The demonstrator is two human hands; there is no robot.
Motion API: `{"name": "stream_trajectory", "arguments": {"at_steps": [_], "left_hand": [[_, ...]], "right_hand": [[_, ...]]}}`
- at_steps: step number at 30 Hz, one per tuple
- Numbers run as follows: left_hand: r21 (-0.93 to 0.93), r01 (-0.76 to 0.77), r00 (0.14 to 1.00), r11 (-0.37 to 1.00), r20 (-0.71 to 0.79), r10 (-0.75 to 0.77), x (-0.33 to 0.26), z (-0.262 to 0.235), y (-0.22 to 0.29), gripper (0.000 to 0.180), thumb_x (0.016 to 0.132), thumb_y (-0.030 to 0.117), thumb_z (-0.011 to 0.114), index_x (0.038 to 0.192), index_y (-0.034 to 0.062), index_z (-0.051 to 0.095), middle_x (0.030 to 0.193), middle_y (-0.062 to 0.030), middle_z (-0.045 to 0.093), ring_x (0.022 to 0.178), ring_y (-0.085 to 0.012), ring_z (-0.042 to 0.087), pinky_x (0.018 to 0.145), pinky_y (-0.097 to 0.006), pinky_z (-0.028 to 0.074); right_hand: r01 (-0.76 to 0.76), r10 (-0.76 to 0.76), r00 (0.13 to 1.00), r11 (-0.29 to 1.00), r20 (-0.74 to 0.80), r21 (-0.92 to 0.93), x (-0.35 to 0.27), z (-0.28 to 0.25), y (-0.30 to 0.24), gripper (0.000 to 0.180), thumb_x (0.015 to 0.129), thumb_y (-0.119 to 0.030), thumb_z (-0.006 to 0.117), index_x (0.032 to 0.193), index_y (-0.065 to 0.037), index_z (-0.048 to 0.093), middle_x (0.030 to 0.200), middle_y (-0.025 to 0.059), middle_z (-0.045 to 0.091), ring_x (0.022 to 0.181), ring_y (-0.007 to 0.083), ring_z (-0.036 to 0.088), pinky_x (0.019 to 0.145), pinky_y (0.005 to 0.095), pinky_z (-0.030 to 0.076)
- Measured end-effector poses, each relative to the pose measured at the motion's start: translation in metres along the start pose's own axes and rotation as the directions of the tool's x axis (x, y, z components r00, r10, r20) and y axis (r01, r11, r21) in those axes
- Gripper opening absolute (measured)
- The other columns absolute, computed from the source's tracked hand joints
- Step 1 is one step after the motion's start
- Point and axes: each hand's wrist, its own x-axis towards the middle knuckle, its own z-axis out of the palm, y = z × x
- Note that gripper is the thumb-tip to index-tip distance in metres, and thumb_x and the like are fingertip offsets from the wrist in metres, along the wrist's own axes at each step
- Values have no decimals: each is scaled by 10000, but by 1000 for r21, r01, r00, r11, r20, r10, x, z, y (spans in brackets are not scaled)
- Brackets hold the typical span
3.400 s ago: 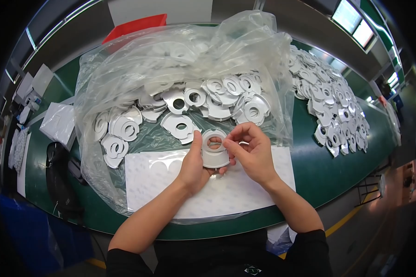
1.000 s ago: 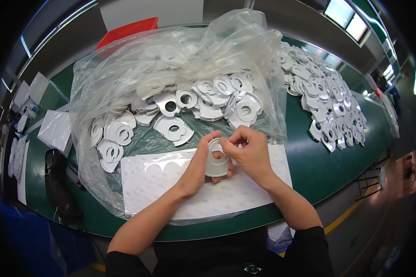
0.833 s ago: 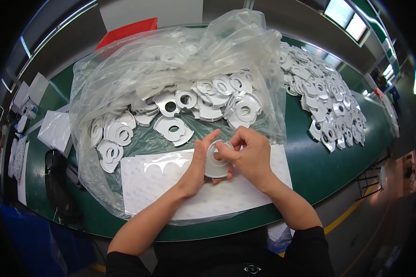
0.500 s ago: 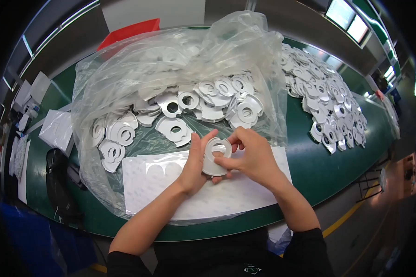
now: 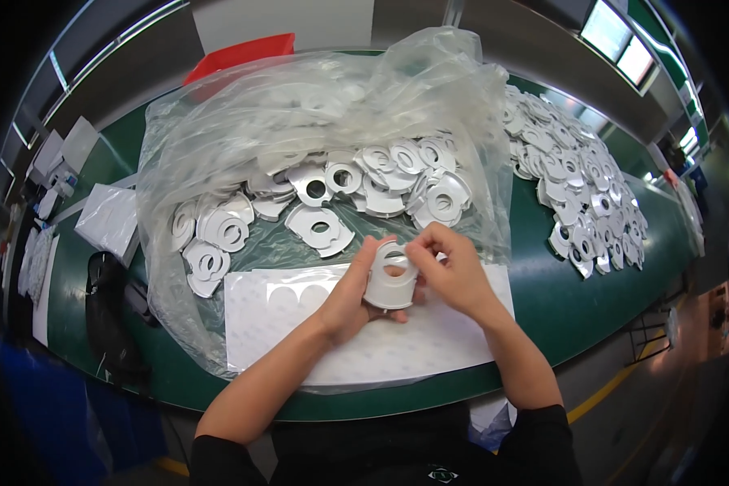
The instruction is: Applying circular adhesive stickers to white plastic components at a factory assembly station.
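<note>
A pale silver flat plate (image 5: 389, 292), with a round hole near its upper end and a curved lower edge, is held tilted over the white sheet (image 5: 300, 348). My left hand (image 5: 350, 301) grips it from the left and from below, fingertips showing under its lower edge. At the plate's upper right rim, the fingers of my right hand (image 5: 454, 271) are pinched; whether a thin film lies between them too, I cannot tell. Rounded outlines show near the sheet's upper edge. Just beyond it lies a loose plate of the same kind (image 5: 305, 231).
A large clear plastic bag (image 5: 300, 113) lies open, holding many similar plates. Another heap of plates (image 5: 591, 186) covers the right of the green table (image 5: 535, 300). A red bin (image 5: 243, 57) stands behind the bag. At left are a white wrapped packet (image 5: 108, 220) and a black object (image 5: 112, 316).
My right thumb has left the plate's face, and the right fingers now pinch at its upper right rim. The plate has tilted in my left hand. The whole view has shifted slightly.
</note>
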Motion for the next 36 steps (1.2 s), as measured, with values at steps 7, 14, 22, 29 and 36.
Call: {"name": "stream_trajectory", "arguments": {"at_steps": [7, 14, 22, 29, 36], "left_hand": [[975, -143, 800, 169, 13, 600, -17, -34, 56, 224, 872, 118, 568, 1080, 43, 609, 1081, -59, 594, 997, -186, 556, 764, -320, 476], [955, -14, 786, -297, 194, 588, -15, -64, 45, 207, 762, 34, 624, 968, 40, 644, 972, -99, 606, 932, -280, 551, 821, -374, 438], [917, 4, 710, -398, 277, 647, -8, -63, 40, 190, 693, 74, 675, 828, 20, 552, 1014, -124, 529, 1015, -282, 494, 869, -385, 406], [958, -286, 592, -27, 199, 781, -14, -36, 53, 163, 745, 112, 659, 840, 59, 537, 1196, -151, 486, 1146, -318, 399, 982, -394, 318], [-227, -252, 968, 941, -50, 247, -6, -7, 15, 334, 918, 334, 393, 965, 38, 540, 1244, -153, 529, 1111, -265, 525, 906, -417, 459]], "right_hand": [[394, 95, 828, 602, -552, 695, 17, -86, -3, 238, 930, -211, 528, 1130, -83, 543, 972, 2, 601, 785, 73, 525, 621, 170, 387], [291, -213, 910, 940, -356, 181, 6, -57, -21, 231, 847, -98, 634, 1070, -43, 614, 922, 27, 636, 783, 107, 571, 640, 221, 434], [501, -169, 745, 781, 646, -373, -41, 5, -36, 168, 739, -198, 700, 807, -65, 624, 781, 59, 610, 798, 265, 585, 669, 358, 470], [487, -57, 735, 738, 676, -467, -42, 12, -36, 179, 716, -154, 711, 808, -44, 603, 816, 89, 598, 868, 285, 577, 709, 380, 472], [401, -23, 753, 809, 657, -431, -42, 16, -33, 175, 697, -122, 715, 781, -25, 596, 788, 121, 608, 820, 317, 579, 723, 393, 460]]}}
